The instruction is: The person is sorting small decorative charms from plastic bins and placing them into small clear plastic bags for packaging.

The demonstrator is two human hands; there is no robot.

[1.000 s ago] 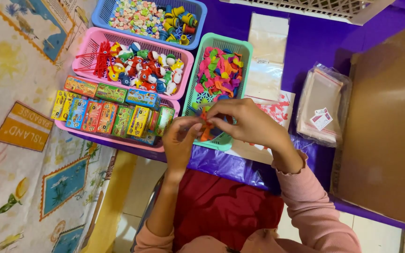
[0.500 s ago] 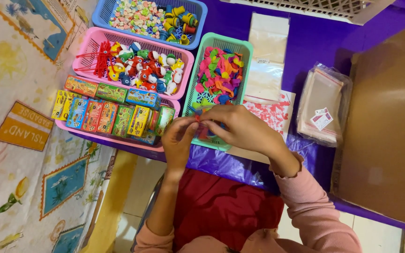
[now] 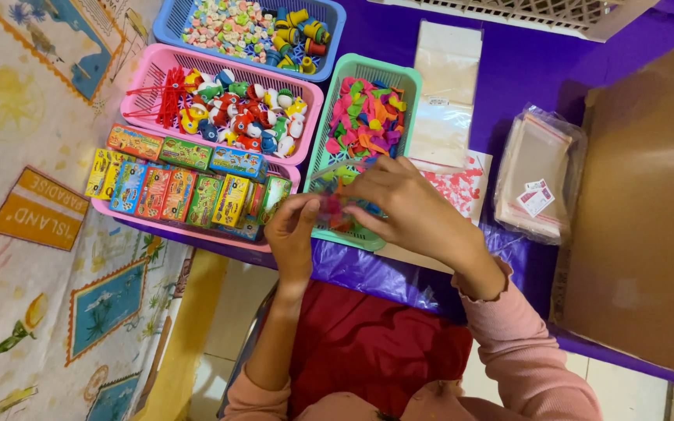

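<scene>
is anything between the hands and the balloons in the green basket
Nothing visible. Both the left hand and right hand are over the near end of the green basket, already pinching a small bunch of balloons between them.

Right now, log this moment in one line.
left hand: on balloons | right hand: same bunch | over green basket

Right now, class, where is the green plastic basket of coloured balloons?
In the head view, the green plastic basket sits mid-table, right of the pink plastic baskets, its near end under both hands.
</scene>
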